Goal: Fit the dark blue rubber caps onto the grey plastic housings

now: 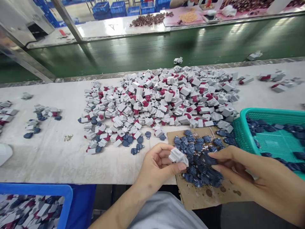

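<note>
Blue crate (68,198) of mixed parts: nearest you, left of your left hand (152,167). That hand pinches a light grey piece (177,156). Your right hand (247,167) is narrow, thumb and finger on a dark blue piece (206,158), above a dark blue pile (202,173) on stained cardboard (209,200). Teal basket (245,136): beyond your right hand. Grey-and-maroon heap (157,101): ahead of both hands; green belt (133,54) farther.
</note>
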`<control>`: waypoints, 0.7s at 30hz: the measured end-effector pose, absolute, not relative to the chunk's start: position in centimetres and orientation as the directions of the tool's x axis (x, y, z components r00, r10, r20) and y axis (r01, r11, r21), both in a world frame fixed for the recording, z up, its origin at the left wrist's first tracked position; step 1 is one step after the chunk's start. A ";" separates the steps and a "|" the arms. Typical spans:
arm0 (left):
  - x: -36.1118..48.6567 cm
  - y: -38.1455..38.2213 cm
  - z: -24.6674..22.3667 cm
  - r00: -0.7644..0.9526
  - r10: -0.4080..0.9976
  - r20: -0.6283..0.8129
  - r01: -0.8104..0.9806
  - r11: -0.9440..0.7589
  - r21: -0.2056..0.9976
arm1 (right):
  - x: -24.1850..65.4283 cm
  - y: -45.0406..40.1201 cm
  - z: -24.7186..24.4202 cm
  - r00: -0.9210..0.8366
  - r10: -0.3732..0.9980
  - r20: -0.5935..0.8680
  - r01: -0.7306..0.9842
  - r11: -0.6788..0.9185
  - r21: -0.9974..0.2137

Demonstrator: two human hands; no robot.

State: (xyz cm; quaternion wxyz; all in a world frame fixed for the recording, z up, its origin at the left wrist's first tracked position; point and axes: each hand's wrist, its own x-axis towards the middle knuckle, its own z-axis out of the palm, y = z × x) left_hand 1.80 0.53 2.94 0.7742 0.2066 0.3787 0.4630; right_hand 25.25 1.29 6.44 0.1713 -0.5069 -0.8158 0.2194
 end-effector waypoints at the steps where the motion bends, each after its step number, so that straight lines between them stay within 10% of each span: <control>1: 2.0 0.3 3.2 0.305 0.865 -0.399 -0.575 0.501 0.647 | 24.9 1.1 6.8 -0.421 0.899 0.123 0.717 0.412 -0.562; 10: 2.6 0.0 4.9 0.363 0.863 -0.350 -0.641 0.504 0.579 | 22.7 -0.6 7.2 -0.378 0.880 0.286 0.624 0.471 -0.624; 21: 3.0 -0.3 5.0 0.326 0.879 -0.348 -0.577 0.477 0.663 | 22.1 -0.4 7.9 -0.463 0.881 0.102 0.567 0.382 -0.730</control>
